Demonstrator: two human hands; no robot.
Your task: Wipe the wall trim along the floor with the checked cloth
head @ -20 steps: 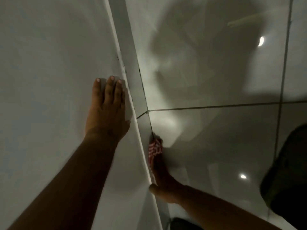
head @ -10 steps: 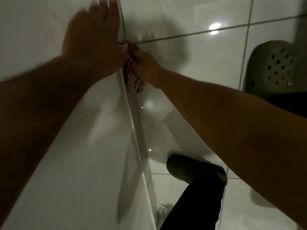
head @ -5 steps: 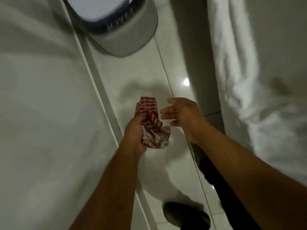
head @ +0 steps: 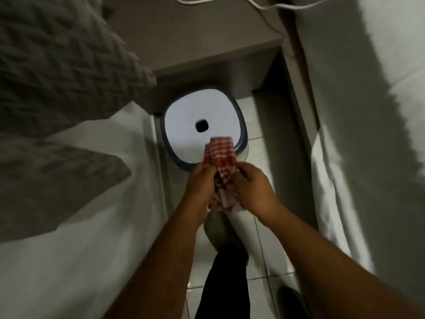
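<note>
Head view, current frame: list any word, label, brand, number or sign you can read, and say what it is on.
None can be read.
White stool: plain top, no marking shows.
Checked cloth, held by left hand and right hand: pattern only, no tag visible.
Bedding: woven texture, no lettering.

One view only — head-worn, wide-angle, looking steeply down from standing height at the tiled floor (head: pixel 271 180). Both forearms enter from the bottom edge and meet near frame centre, close to the lens. The wall (head: pixel 80 226) runs down the left side; a white draped sheet (head: pixel 345 157) runs down the right. Farther off, toward the top — a white-topped stool (head: pixel 184 125) seen from directly above. Edges bend and blur with the wide lens. No second view to overlap.
</note>
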